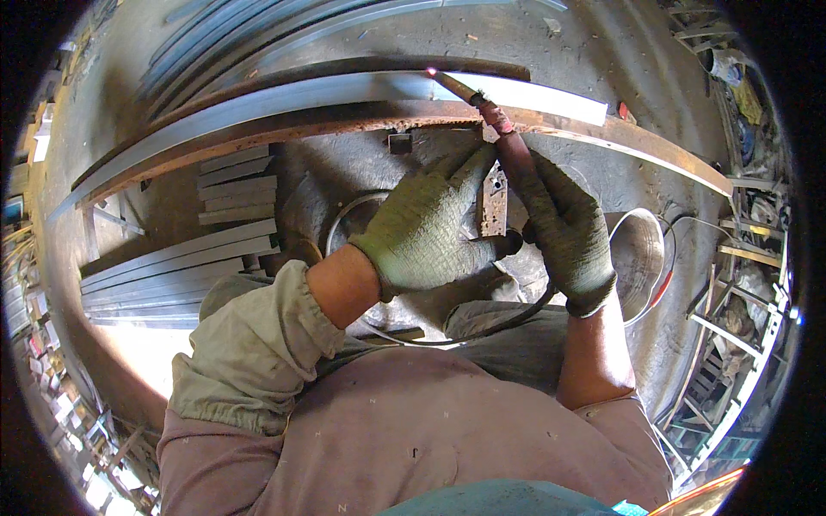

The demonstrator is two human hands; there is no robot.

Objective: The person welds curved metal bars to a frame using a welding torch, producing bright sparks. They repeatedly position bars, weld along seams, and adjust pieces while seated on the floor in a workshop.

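Observation:
My right hand [572,228], in a worn grey-green glove, is closed around the handle of a welding torch [514,155]. The torch has reddish wrapping near its neck, and its tapered nozzle points up and left. A small pink glow shows at the tip, over the pale metal bar [344,89]. My left hand [426,228], gloved alike, has its fingers stretched toward the torch handle and its thumb held apart. Whether its fingertips touch the handle, I cannot tell. Between my hands stands a rusty metal strip with holes [493,211]. A rusty beam [292,126] runs along the pale bar's near side.
Long metal bars [232,43] lie on the floor at the far left. Cut metal lengths [181,279] are stacked nearer at left. A pale bucket [638,258] stands right of my right hand. A dark cable [516,320] loops by my legs. Metal frames [731,344] crowd the right side.

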